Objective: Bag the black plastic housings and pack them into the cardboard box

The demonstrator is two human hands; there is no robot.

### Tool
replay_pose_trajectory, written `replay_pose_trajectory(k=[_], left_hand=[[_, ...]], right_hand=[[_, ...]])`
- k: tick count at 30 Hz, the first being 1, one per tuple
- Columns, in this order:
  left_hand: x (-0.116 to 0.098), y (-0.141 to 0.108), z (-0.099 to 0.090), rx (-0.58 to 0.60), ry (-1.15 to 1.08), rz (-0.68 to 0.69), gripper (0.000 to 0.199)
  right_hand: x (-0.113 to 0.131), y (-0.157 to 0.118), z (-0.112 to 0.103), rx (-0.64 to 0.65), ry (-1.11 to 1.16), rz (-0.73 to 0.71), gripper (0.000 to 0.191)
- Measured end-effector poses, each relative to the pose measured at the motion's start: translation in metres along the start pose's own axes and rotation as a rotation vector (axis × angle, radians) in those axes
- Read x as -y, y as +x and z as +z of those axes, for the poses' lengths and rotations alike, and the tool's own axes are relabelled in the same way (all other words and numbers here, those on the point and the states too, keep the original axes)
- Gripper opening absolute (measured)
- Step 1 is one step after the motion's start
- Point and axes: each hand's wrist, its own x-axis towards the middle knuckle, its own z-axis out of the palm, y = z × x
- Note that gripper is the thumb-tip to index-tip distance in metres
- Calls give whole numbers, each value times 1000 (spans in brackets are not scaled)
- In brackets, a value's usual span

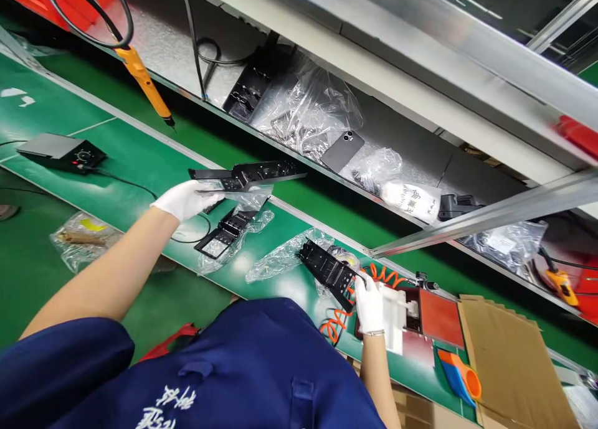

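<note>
My left hand [189, 200], in a white glove, is closed around the near end of a long black plastic frame [252, 175], lifted above the green bench. Below it, a similar black part [227, 233] lies on clear plastic wrap. On the right, my gloved right hand [370, 303] grips the edge of a wide black plastic housing [328, 270], which is tilted over a plastic bag [275, 258]. Its fingertips are partly hidden by the housing's end. Beside that hand sits a white and red fixture [395, 317], with an orange coiled hose [385, 276] behind.
A yellow electric screwdriver [144, 83] hangs at upper left. A black control box [63, 152] stands on the bench. The shelf above bears bagged parts [308, 111] and a phone [343, 150]. A metal strut [490, 217] crosses at right, near cardboard [514, 360] and an orange-blue tape dispenser [460, 379].
</note>
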Motion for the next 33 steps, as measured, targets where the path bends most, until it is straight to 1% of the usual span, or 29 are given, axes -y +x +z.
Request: replay_pose_trajectory(k=[3, 6, 8, 10, 14, 17, 20, 22, 25, 27, 29, 31, 33], left_hand=[[27, -39, -6, -38, -34, -10, 24], [46, -70, -10, -74, -50, -14, 34], [53, -85, -9, -78, -45, -27, 35], [57, -93, -5, -80, -40, -32, 38], [65, -96, 6, -70, -60, -3, 40], [72, -92, 14, -52, -92, 23, 38], [78, -87, 17, -49, -117, 28, 34], [77, -86, 14, -59, -123, 24, 35], [72, -86, 1, -89, -112, 6, 40], [70, -87, -9, -100, -102, -1, 43], [70, -85, -15, -106, -96, 0, 43], [74, -82, -15, -118, -94, 4, 42], [80, -78, -12, -129, -88, 7, 38]], right_hand=[[-14, 6, -5, 21, 66, -37, 50], [-24, 11, -9, 53, 75, -49, 50], [-29, 13, -10, 73, 84, -40, 50], [-32, 16, -10, 83, 93, -31, 51], [-36, 18, -9, 81, 115, -8, 50], [-35, 17, -9, 78, 112, 16, 52], [-31, 15, -12, 76, 114, 17, 52], [-27, 14, -14, 70, 119, 6, 50], [-25, 11, -16, 52, 137, 33, 46], [-27, 10, -18, 31, 192, 68, 42], [-29, 9, -21, 34, 298, 101, 36], [-28, 9, -25, 74, 408, 129, 31], [-23, 12, -26, 155, 479, 135, 29]])
